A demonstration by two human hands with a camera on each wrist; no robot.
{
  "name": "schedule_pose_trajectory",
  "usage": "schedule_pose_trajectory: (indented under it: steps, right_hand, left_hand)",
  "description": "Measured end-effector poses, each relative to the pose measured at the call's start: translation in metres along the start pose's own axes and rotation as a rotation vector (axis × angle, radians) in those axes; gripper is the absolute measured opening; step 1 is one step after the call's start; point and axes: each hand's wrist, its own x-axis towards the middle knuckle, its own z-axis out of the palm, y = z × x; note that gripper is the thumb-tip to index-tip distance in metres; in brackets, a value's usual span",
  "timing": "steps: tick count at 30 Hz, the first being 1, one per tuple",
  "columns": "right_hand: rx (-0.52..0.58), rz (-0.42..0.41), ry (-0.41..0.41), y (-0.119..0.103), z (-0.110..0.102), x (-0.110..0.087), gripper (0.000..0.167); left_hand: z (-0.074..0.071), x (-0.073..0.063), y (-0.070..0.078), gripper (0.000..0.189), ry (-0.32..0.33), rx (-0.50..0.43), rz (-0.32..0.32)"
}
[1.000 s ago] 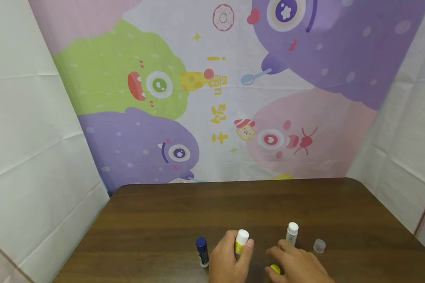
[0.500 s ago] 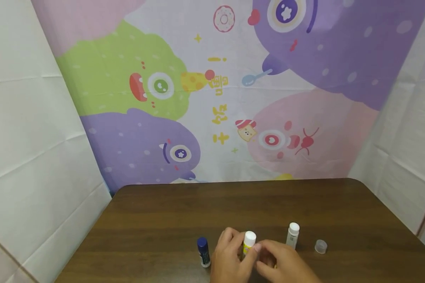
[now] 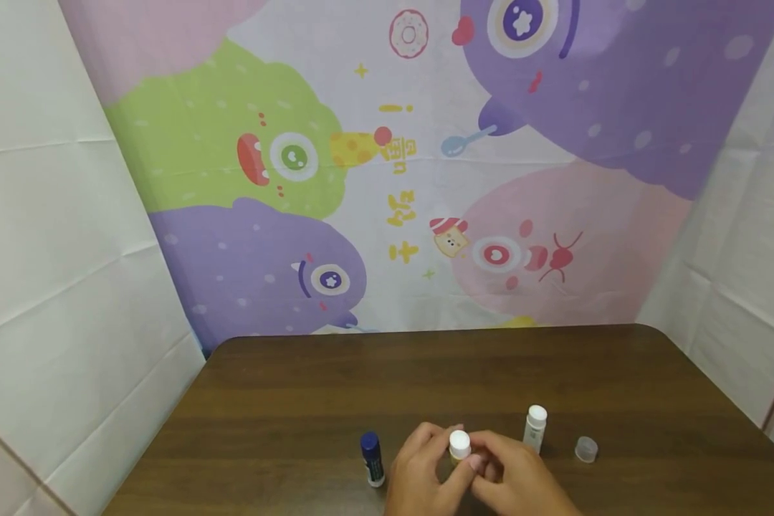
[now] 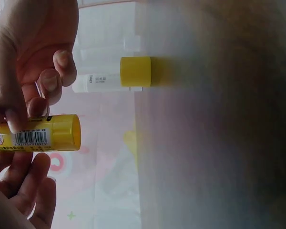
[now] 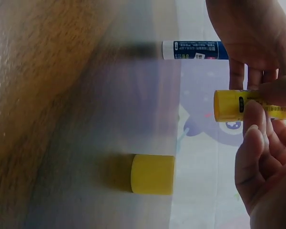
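Note:
A yellow glue stick with a white top end is held up off the table between both hands. My left hand grips its body from the left, thumb in front. From the other side my right hand pinches it, its thumb and fingertips against the yellow body in both wrist views. A yellow cap stands on the table below the hands; in the head view it is hidden by my right hand.
A glue stick with a navy cap stands upright left of my left hand. Beyond my right hand stands a white glue stick, with a small clear cap to its right. All are on the brown wooden table.
My right hand has moved left from the yellow cap to the yellow glue stick and now pinches it. My left hand has shifted slightly right with the stick, whose white end now tips toward the head camera.

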Motion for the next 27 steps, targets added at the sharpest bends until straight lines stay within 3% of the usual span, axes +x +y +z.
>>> schedule_pose_trajectory:
  steps: [6, 10, 15, 18, 22, 25, 27]
  right_hand:
    - [-0.057, -0.027, 0.040, 0.003, 0.002, 0.004, 0.027]
    - [-0.067, 0.057, 0.035, 0.003, 0.002, 0.009, 0.022]
    - [-0.035, 0.155, -0.010, 0.002, 0.003, 0.016, 0.021]
    - [-0.047, 0.219, -0.018, 0.002, 0.005, 0.021, 0.021]
    - [-0.102, 0.298, -0.011, 0.003, 0.007, 0.029, 0.020]
    - [-0.149, 0.317, -0.011, 0.005, 0.010, 0.035, 0.020]
    - [-0.181, 0.325, -0.014, 0.006, 0.012, 0.038, 0.021]
  left_hand:
    - [-0.001, -0.002, 0.000, 0.034, -0.005, -0.013, -0.044]
    - [-0.003, -0.004, 0.002, 0.039, -0.026, -0.010, -0.109]
    - [-0.007, -0.006, 0.007, 0.043, 0.025, 0.026, -0.227]
    - [-0.009, -0.006, 0.011, 0.038, 0.022, 0.024, -0.259]
    - [-0.012, -0.007, 0.012, 0.024, -0.066, 0.033, -0.245]
    - [-0.013, -0.010, 0.009, 0.012, -0.116, 0.077, -0.177]
    - [-0.013, -0.011, 0.007, 0.019, -0.118, 0.119, -0.123]
